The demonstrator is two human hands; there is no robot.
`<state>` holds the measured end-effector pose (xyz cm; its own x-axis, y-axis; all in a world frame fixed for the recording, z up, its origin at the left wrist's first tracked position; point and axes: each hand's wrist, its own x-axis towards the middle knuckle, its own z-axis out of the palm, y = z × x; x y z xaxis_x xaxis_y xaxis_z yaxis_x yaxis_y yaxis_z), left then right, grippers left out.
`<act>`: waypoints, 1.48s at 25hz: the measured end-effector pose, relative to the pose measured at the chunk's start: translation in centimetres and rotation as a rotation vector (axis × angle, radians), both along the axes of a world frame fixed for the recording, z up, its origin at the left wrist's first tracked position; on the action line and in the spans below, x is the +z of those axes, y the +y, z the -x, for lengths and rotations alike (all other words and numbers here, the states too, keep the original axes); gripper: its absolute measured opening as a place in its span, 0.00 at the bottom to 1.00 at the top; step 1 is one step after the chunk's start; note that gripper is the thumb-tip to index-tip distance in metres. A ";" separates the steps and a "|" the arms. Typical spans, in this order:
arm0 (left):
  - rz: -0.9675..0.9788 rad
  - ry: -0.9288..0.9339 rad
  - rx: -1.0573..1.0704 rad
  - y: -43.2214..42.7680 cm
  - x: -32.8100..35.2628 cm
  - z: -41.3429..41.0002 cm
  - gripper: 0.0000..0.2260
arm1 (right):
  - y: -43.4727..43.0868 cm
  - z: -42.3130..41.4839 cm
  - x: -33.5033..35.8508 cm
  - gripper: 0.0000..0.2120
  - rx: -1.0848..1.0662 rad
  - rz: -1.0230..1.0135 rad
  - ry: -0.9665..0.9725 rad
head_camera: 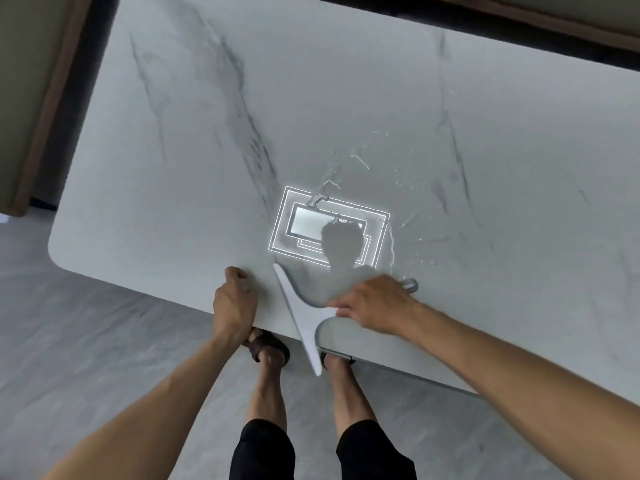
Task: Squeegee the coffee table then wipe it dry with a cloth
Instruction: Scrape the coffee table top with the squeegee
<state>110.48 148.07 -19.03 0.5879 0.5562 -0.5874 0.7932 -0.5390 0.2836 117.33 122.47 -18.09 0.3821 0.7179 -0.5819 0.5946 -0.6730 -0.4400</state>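
One squeegee (298,317) sits at the table's (346,81) 6 o'clock edge, blade tip past the rim, probably to push water off; the right hand (374,303) grips its handle, the left hand (233,299), at its 9 o'clock, clamps the rim, likely for support, and water streaks (360,161) lie at 1 o'clock.

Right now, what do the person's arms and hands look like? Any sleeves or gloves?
The left arm and right arm are bare to the picture's edge, with no sleeves. The left hand and right hand wear no gloves, and no watch or bracelet shows.
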 end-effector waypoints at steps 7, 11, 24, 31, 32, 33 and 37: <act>0.122 -0.086 -0.098 -3.7 0.3 -1.3 0.10 | -16.7 -7.5 2.9 0.15 -0.290 0.204 -0.214; 0.196 -0.101 -0.036 -4.9 1.0 -2.5 0.06 | -21.2 -8.3 5.3 0.16 -0.351 0.272 -0.320; -0.029 0.023 0.151 4.3 1.1 -0.7 0.20 | 11.3 -1.9 0.2 0.16 0.151 -0.058 0.032; 0.132 -0.020 -0.009 1.3 0.6 -6.4 0.21 | 0.9 -12.1 0.5 0.15 -0.275 0.048 -0.153; 0.150 -0.031 -0.044 0.5 0.8 -7.6 0.20 | -1.5 -12.8 0.9 0.15 -0.326 0.081 -0.189; 0.158 -0.043 -0.091 -0.2 1.0 -8.8 0.20 | -4.0 -13.1 1.5 0.15 -0.368 0.109 -0.224; 0.037 -0.125 -0.503 -2.6 1.1 -13.0 0.21 | -12.4 -11.6 3.8 0.14 -0.577 0.193 -0.329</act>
